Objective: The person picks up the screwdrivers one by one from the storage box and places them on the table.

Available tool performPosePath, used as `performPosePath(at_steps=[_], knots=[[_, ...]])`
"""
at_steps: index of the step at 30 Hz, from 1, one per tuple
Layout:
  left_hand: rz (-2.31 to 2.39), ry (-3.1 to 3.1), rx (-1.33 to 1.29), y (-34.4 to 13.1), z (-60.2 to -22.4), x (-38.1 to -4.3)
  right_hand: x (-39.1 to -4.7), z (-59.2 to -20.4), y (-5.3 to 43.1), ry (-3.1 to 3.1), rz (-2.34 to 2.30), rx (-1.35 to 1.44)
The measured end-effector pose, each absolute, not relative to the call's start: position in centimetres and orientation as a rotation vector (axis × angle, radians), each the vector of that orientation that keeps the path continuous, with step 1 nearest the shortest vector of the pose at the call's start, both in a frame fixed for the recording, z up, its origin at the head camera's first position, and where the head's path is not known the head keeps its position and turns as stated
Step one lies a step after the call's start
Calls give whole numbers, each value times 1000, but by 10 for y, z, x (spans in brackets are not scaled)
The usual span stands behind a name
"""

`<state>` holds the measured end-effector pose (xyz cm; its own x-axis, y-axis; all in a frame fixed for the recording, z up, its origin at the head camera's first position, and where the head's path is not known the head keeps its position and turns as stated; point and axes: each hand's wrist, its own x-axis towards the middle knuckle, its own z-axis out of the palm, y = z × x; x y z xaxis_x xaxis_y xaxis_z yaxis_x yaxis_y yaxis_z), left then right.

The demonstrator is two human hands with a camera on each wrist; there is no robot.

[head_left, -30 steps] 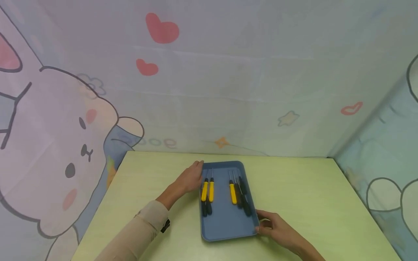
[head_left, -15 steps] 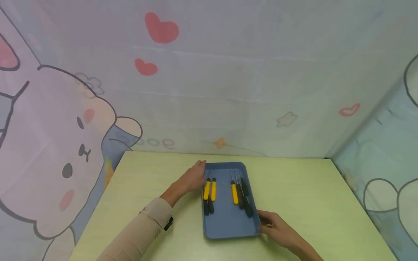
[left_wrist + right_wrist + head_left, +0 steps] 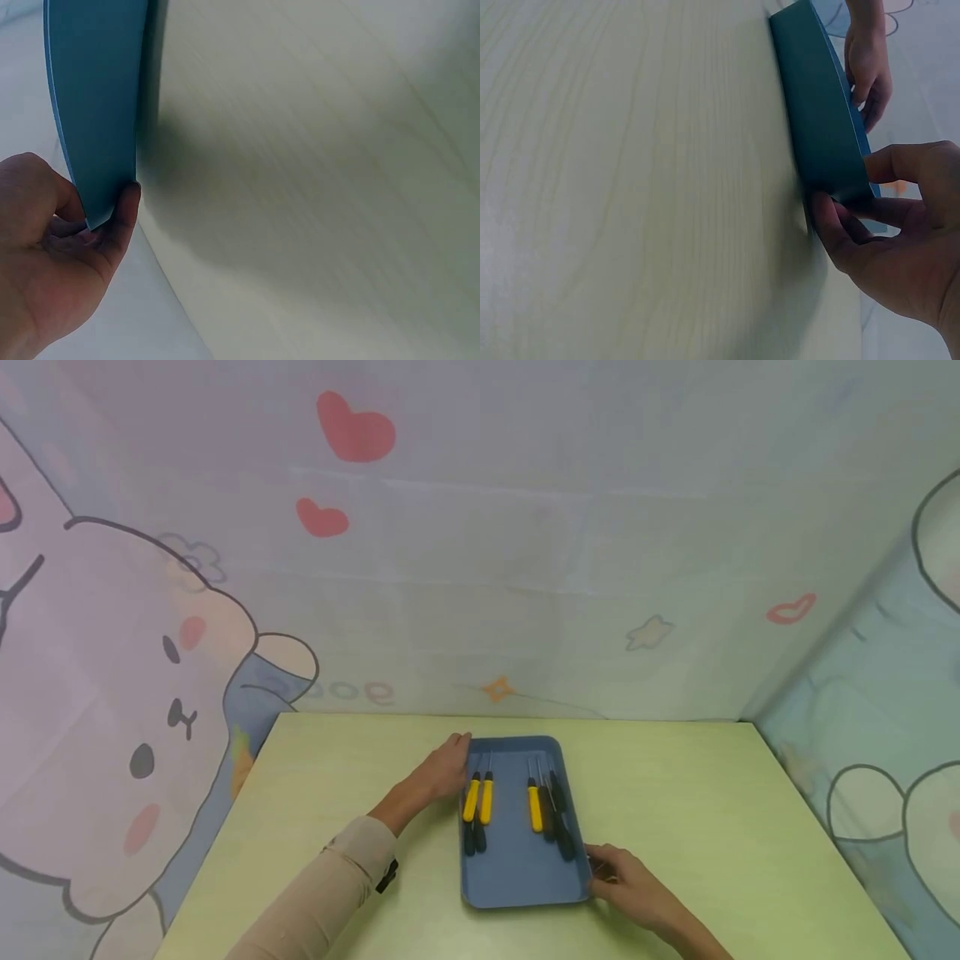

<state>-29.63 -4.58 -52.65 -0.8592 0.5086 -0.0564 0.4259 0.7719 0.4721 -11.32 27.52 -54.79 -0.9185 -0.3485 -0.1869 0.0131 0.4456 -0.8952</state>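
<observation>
A shallow blue-grey tray (image 3: 517,881) is held at opposite corners over the pale table. My left hand (image 3: 444,768) grips its far left corner; in the left wrist view, thumb and fingers pinch the tray's wall (image 3: 101,112). At the near right corner my right hand (image 3: 626,883) pinches the rim and underside, as the right wrist view also shows on the tray's side (image 3: 817,105). Inside lie two groups of screwdrivers: yellow-handled (image 3: 487,802) and black-handled (image 3: 468,839) ones on the left, one yellow-handled (image 3: 535,810) and several black-handled (image 3: 565,842) ones on the right.
The light wood-grain table (image 3: 675,810) reaches back to a printed cloth wall (image 3: 525,568) with hearts and a rabbit. Another printed cloth (image 3: 870,710) stands along the right side. Table surface extends on both sides of the tray.
The tray, held by both hands, has shifted slightly to the right across the table and turned a little straighter. Both grips stay the same, and the screwdrivers keep their places in it.
</observation>
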Motion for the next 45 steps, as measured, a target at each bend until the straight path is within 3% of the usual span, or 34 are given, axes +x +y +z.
performPosePath(at_steps=[23,31,45], knots=[[867,2838,731,-54,-546,-291,-118,-541,272,2405,-1371,-334],[1113,2696,725,-63,-544,-267,-119,-537,276,2375,-1417,-323],[1383,2640,587,-70,-552,-231,-134,-511,269,2608,-1421,-58]])
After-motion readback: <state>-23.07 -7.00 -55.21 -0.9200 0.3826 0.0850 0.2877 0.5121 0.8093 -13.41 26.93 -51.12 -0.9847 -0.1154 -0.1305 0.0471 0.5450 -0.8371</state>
